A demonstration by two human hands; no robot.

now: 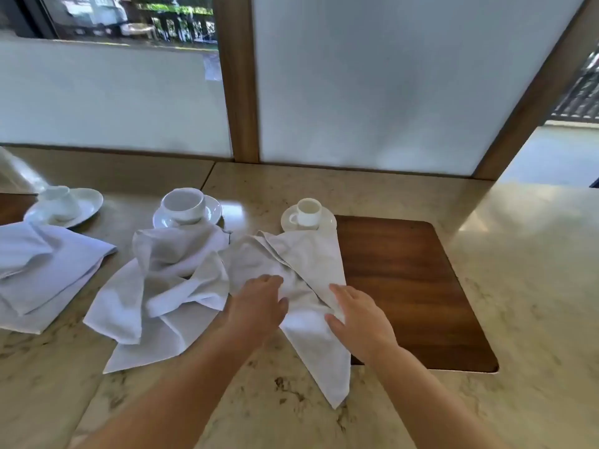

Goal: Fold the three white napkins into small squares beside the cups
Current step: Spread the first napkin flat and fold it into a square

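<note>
From the head view, the left hand [259, 306] and right hand [353, 314] both lie on the crumpled white cloth napkin on the right [311, 264], fingers loosely spread and pressing rather than gripping, in front of the small white espresso cup [307, 211]. This napkin overlaps the rumpled middle white napkin [155, 286]; the loosely folded left white napkin [42, 270] lies apart. Dragging the right one could pull its neighbour along or nudge the saucer it touches. No brand, label or writing is readable anywhere.
</note>
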